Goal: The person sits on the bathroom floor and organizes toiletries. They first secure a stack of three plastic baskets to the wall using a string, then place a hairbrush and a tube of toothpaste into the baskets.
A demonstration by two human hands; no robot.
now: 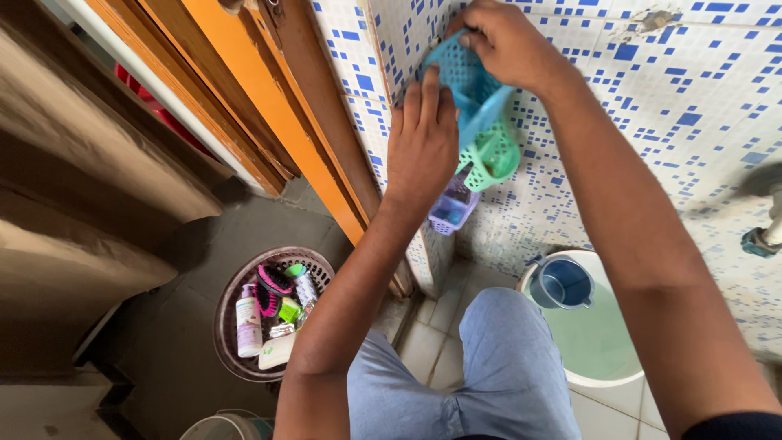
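you are hanging the blue basket (468, 81) on the tiled wall (652, 114). your right hand (509, 41) pinches its top rim; your left hand (422, 143) presses flat, fingers open. next, find the hook carefully.

Home bathroom or wash area. Evidence: wall (692, 122) of white tiles with blue mosaic squares; tiled floor (432, 342); 1 white bucket (607, 379) of water with a blue mug (564, 283) in it; tap (766, 232) at right; orange wooden door frame (269, 106); 1 round basket (232, 358) holding toiletry bottles and brushes.
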